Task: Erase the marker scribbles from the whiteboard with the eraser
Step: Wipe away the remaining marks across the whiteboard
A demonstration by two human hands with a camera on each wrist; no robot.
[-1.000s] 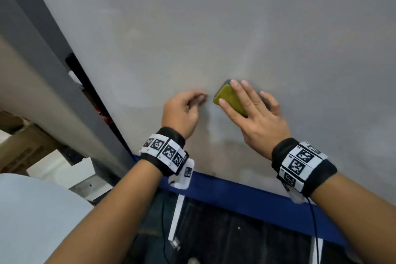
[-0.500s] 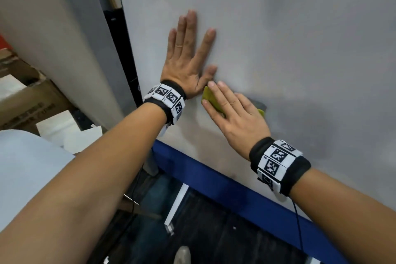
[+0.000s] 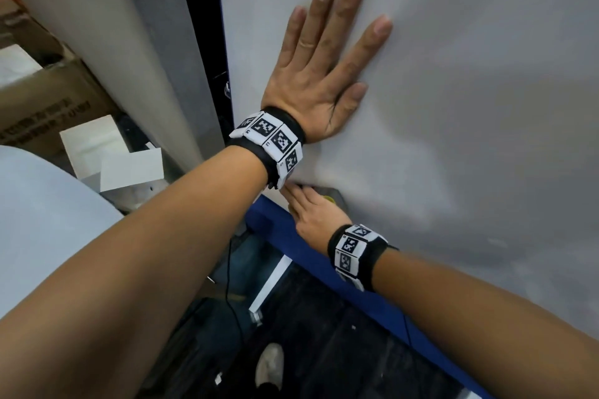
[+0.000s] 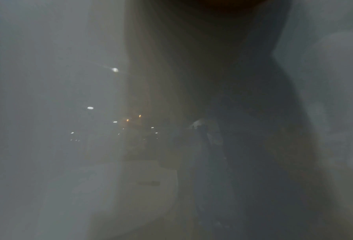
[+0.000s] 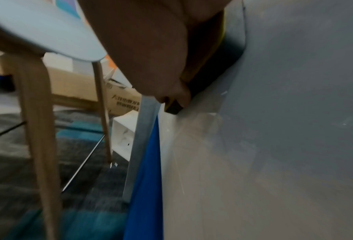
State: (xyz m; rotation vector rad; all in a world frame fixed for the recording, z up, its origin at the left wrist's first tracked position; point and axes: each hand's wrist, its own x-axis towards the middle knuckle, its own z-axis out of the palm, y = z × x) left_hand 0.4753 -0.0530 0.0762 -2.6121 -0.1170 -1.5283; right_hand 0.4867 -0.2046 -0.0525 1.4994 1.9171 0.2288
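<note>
The whiteboard [image 3: 453, 74] is a pale grey surface with faint smears and no plain marker lines. My left hand [image 3: 324, 52] lies flat on it near its left edge, fingers spread and holding nothing. Under my left wrist, at the board's lower left corner, my right hand [image 3: 304, 204] grips the eraser [image 3: 330, 199], of which only a yellow sliver and its dark felt show. In the right wrist view my right hand [image 5: 161, 56] holds the eraser [image 5: 231, 48] felt-side against the whiteboard [image 5: 294, 113], thumb at its dark end. The left wrist view is dark and hazy.
A blue frame strip [image 3: 275, 230] runs along the board's bottom edge. Left of the board stand a black post [image 3: 201, 26], a cardboard box [image 3: 48, 97] and white boxes [image 3: 110, 159]. A pale blue chair [image 5: 38, 24] with wooden legs stands close by. Dark carpet lies below.
My right hand has slid the eraser down and left to the board's bottom corner. My left hand went from loosely curled to flat on the board, higher up and over the right.
</note>
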